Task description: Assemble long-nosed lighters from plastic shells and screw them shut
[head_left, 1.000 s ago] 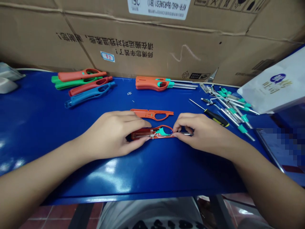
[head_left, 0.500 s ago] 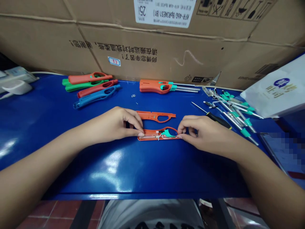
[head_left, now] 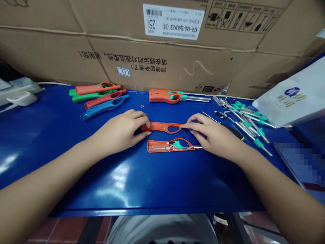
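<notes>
My left hand is at the left end of an orange lighter casing half. Its fingertips touch that end, while the thumb stays apart below. At the casing's right tip, my right hand touches with a fingertip, its other fingers spread. Nearer to me lies a second orange casing half, open side up. Inside it are a clear fuel tank, a green trigger and white wire. A metal tube at its right end is partly hidden by my right hand.
Coloured lighter casings lie at back left, assembled orange lighters at back centre. Tiny screws lie near them. At right are a screwdriver, several lighter inner parts and a white bag. A cardboard box stands behind.
Both hands have let go of the filled casing half and moved away from me to the other orange half. The filled half stays on the table. The view has shifted slightly.
</notes>
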Demonstrator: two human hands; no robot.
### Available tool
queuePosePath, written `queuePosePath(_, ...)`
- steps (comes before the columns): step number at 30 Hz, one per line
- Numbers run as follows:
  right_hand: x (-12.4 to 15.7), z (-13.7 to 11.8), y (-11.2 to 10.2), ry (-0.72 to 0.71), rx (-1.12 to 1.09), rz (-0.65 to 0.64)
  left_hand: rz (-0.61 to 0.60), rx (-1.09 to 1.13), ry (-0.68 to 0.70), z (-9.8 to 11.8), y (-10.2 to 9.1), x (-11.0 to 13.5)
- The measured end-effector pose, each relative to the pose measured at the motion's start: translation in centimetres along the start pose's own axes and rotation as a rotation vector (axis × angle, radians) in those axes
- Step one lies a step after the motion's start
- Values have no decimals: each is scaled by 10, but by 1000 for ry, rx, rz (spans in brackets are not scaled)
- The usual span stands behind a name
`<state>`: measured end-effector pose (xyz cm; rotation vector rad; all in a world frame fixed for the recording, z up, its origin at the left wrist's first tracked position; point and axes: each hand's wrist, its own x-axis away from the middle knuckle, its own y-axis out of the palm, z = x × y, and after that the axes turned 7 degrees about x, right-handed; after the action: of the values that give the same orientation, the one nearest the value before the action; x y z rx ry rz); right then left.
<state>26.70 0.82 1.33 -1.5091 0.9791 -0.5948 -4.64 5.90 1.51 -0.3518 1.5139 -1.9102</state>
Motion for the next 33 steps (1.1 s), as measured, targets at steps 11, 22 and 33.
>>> queuePosePath(11, -6, -2, 6, -21, -109, 54, 45, 298, -130, 18, 5, 0)
queuePosePath(22, 0, -21, -5, -92, -283, 18, -29, 1029, -441, 36, 1, -6)
queuePosePath(33, -1, -21, -3, -138, -326, 43, 26, 897, -373, 46, -2, -1)
